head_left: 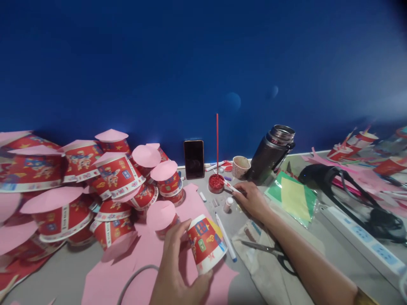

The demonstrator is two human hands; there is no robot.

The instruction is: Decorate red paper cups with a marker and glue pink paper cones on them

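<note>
My left hand (174,258) is closed around a red printed paper cup (205,243), tilted with its white rim toward the lower right. Thumb and fingers grip it at opposite ends. My right hand (252,200) pinches a slim white stick-like tool (231,186), whose far end reaches a small round dish of red material (216,183); whether it is a brush or pen I cannot tell. A thin red stick (217,144) rises upright from the dish. Close to my right fingers stands a small white-capped bottle (228,204). A white marker (225,237) lies beside the held cup.
Many red cups with pink paper tops (119,176) are heaped on the left. A phone (194,159) leans on the blue wall. An open dark flask (270,154), scissors (270,250) under my right forearm, a power strip (364,243) and pink paper (111,271) lie around.
</note>
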